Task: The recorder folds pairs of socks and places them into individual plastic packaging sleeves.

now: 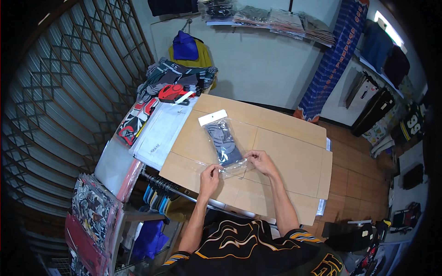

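A clear plastic bag with a white header (212, 117) lies tilted on a flattened cardboard sheet (286, 155). Folded grey and dark blue socks (225, 143) show through the film. My left hand (209, 176) pinches the bag's lower left edge between thumb and fingers. At the lower right corner of the same bag, my right hand (259, 160) grips the film with its fingertips. The loose lower end of the film spreads between both hands.
Left of the cardboard are white packages (165, 127), a red tape dispenser (171, 93) and a heap of grey socks (176, 74). Hangers with clothes (160, 200) hang below the table's left edge. Bagged garments (286, 22) lie on a wall shelf; a blue wrapped column (331, 65) stands behind.
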The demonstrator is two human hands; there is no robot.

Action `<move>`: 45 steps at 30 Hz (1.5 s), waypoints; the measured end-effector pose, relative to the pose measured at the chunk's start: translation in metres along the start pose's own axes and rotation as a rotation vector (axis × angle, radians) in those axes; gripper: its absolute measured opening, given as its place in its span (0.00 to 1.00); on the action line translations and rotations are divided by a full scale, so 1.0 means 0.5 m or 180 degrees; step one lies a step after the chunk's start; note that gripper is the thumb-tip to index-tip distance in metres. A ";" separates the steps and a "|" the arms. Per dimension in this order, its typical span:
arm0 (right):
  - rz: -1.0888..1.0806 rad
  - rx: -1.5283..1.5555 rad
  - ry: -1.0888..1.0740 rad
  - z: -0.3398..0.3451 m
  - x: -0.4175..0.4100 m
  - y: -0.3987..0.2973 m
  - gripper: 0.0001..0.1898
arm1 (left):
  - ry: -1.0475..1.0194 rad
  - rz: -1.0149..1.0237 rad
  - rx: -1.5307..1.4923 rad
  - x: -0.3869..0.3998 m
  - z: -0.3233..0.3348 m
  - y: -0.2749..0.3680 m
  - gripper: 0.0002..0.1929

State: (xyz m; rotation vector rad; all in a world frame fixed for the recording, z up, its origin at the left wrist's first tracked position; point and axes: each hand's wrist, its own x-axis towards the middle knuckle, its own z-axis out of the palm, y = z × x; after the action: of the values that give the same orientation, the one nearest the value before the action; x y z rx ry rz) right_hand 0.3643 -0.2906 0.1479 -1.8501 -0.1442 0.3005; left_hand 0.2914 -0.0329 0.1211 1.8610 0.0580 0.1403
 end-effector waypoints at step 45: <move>-0.0360 0.1579 0.1805 0.004 -0.171 -0.123 0.15 | -0.0043 0.1701 0.1043 -0.069 0.014 0.213 0.21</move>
State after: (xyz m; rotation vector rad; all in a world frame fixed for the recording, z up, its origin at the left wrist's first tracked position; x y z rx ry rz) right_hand 0.2849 -0.2922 0.2172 -1.3634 0.2023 -0.2559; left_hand 0.2546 -0.0743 0.2186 2.1669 -0.4534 0.5125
